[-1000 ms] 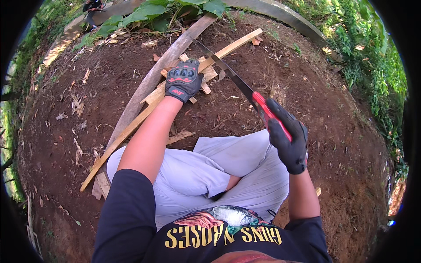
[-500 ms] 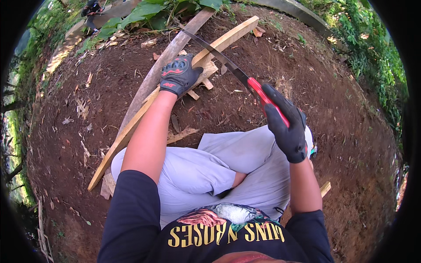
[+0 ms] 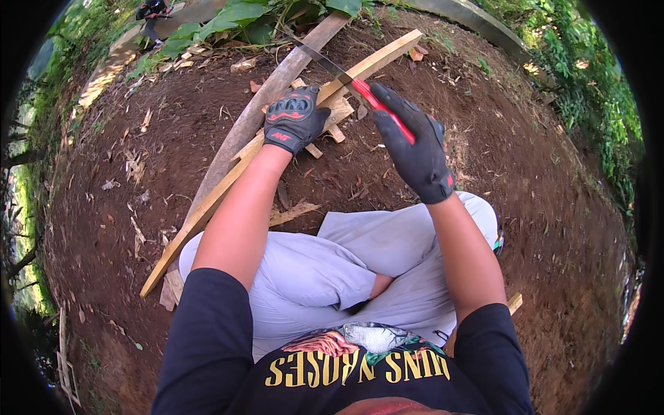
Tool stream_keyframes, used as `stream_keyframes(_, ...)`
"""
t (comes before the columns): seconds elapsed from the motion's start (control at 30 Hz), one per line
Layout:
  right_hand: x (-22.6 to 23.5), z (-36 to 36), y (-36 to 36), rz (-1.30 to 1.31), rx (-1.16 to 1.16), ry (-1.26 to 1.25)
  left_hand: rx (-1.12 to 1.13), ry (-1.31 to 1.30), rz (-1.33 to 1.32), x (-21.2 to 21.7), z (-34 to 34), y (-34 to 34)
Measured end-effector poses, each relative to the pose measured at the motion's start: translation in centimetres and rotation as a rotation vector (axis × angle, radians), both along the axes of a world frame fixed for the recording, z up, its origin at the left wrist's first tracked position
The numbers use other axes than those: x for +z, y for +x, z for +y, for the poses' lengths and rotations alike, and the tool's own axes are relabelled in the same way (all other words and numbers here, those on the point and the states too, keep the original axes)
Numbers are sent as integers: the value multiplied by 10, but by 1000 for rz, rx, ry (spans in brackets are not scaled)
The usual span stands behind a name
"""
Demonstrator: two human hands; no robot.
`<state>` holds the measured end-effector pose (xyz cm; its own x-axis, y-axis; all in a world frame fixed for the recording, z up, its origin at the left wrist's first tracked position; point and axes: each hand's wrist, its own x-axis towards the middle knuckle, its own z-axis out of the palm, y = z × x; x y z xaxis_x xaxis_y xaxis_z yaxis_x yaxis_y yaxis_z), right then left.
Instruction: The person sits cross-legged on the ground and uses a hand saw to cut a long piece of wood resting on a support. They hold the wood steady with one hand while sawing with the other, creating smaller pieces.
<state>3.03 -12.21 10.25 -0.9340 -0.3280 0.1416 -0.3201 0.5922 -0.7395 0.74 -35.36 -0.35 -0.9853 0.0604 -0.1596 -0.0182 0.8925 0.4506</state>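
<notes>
My left hand (image 3: 294, 119), in a black glove with red trim, is closed over a long pale strip of wood (image 3: 384, 57) and presses it down. In my gloved right hand (image 3: 417, 149) is the red handle of a hand saw (image 3: 377, 102). Its dark blade crosses the strip beyond my left hand, with the tip over a weathered grey pole (image 3: 238, 135). Part of the blade's lower edge and the fingers under my left palm are hidden. Short wood offcuts (image 3: 337, 112) lie beneath the strip beside my left hand.
Brown soil (image 3: 526, 207) with chips and dry leaves surrounds my crossed legs (image 3: 311, 266). Broad green leaves (image 3: 232, 22) grow at the far end of the pole. Another person (image 3: 153, 17) is at the far left. A concrete curb (image 3: 477, 24) runs along the back.
My right hand has pushed the saw forward and to the left across the strip, so its handle is now close to the wood. My left hand keeps its grip.
</notes>
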Motion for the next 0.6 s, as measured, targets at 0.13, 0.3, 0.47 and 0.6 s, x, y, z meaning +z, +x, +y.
stream_keyframes(0.13, -8, -24, -22, -74, -20, -11, 7, 1, 34, -10, -3, 0)
stream_keyframes(0.3, 23, 23, 32, -223, -100, 30, -9, -7, -29, 3, -9, -3)
stream_keyframes(0.47, 112, 92, 113, -199, -115, 195, 14, -12, -53, 4, -13, -3)
stream_keyframes(0.6, 135, 100, 134, -306, -239, 128, 6, -14, -28, -1, -12, -2)
